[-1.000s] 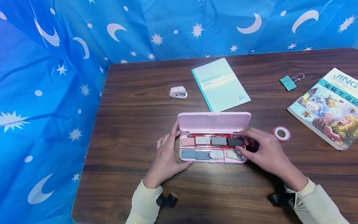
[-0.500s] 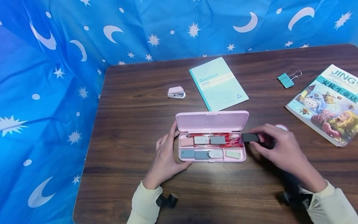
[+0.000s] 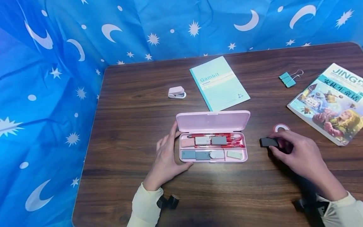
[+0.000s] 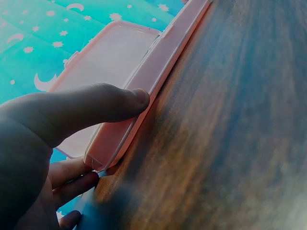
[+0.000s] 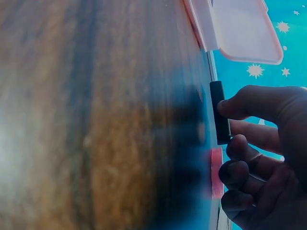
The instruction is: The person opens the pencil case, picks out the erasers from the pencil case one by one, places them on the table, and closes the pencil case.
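Observation:
A pink pencil case (image 3: 213, 160) lies with its lid raised; red pens and several erasers in pink, white, grey and green fill its two compartments. My left hand (image 3: 165, 159) grips the case's left end, the thumb (image 4: 127, 103) on its front wall and the other fingers around the end. To the right of the case, my right hand (image 3: 302, 154) pinches a black eraser (image 3: 267, 142) between thumb and fingers. The right wrist view shows the black eraser (image 5: 219, 115) upright between the fingertips, near a red tape roll (image 5: 217, 172).
The tape roll (image 3: 281, 127) lies just behind my right hand. Behind the case are a pink stapler (image 3: 177, 92) and a light green notebook (image 3: 220, 83). A teal binder clip (image 3: 287, 79) and a picture-covered book (image 3: 329, 104) lie at the right. A blue curtain hangs behind the table.
My right hand has lifted the black eraser out of the case's upper compartment and moved it right. Red pens now show where it lay. My left hand keeps its hold on the case.

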